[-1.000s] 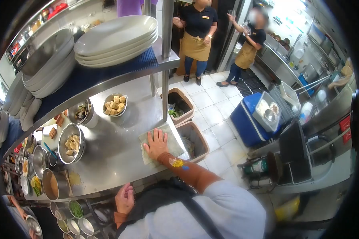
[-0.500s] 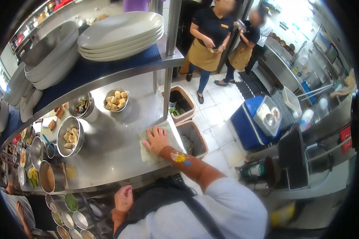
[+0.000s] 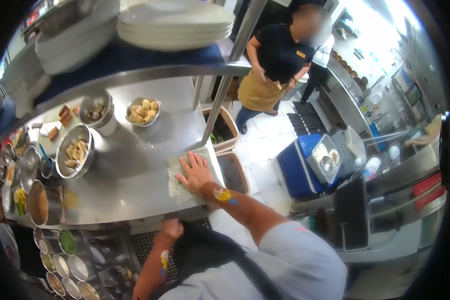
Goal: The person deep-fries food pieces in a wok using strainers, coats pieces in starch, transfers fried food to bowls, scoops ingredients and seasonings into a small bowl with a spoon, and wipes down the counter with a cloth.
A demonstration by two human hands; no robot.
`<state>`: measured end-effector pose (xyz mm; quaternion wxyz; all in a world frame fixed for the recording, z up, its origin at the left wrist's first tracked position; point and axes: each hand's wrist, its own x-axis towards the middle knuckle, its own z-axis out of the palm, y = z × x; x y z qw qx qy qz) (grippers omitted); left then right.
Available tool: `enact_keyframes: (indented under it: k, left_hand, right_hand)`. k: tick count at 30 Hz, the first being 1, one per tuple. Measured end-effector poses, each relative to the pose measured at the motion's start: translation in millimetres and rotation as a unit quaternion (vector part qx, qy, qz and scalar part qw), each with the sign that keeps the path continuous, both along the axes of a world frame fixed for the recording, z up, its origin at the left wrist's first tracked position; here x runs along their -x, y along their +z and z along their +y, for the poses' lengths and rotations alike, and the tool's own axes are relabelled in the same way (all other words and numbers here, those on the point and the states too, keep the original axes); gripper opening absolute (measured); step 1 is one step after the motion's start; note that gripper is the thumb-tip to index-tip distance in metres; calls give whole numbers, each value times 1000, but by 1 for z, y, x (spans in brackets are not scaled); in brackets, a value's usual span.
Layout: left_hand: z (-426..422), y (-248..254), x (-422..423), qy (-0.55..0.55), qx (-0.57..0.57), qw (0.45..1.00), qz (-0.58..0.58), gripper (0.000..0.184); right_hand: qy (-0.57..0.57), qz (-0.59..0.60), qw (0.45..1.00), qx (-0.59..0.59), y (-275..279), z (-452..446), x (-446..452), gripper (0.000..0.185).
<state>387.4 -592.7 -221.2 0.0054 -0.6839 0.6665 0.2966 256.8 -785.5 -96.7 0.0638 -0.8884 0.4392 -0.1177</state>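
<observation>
My right hand (image 3: 195, 172) lies flat with its fingers spread on a pale, damp-looking cloth (image 3: 176, 189) at the right end of the steel counter (image 3: 132, 175). My left hand (image 3: 172, 228) is curled closed just off the counter's front edge, and nothing shows in it. Left of the cloth, on the counter, are a small metal bowl of golden cubes (image 3: 143, 112) and a larger metal bowl of pale chunks (image 3: 76, 152). Behind the larger bowl stands a metal container with dark food pieces (image 3: 98, 111).
Stacked white plates (image 3: 175, 25) sit on a shelf above the counter, held by a metal post (image 3: 217, 117). Bins (image 3: 233, 172) stand past the counter's end. A blue cooler (image 3: 297, 162) is on the floor. A co-worker (image 3: 280, 60) stands beyond. Small food tubs (image 3: 67, 242) are at lower left.
My left hand has moved forward, closer to the counter edge. My right hand stays flat on the cloth. The view has shifted, and only one of the two aproned co-workers is now plainly visible.
</observation>
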Motion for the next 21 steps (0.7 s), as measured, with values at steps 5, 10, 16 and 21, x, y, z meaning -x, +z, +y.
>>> enact_keyframes:
  k: [5,10,16,21]
  left_hand:
    - [-33,-37,20,7,91,996,-11,42]
    - [-33,-41,14,214,-69,945,237,48]
    - [-55,-107,25,317,145,924,160,49]
    - [-73,-112,25,279,129,944,123,47]
  right_hand:
    - [-1,28,999,16,-5,-5,-5,64]
    - [23,67,996,60,-25,-15,-10,64]
    - [60,79,992,84,-41,-11,-19,62]
    - [59,63,994,73,-40,-16,-17,60]
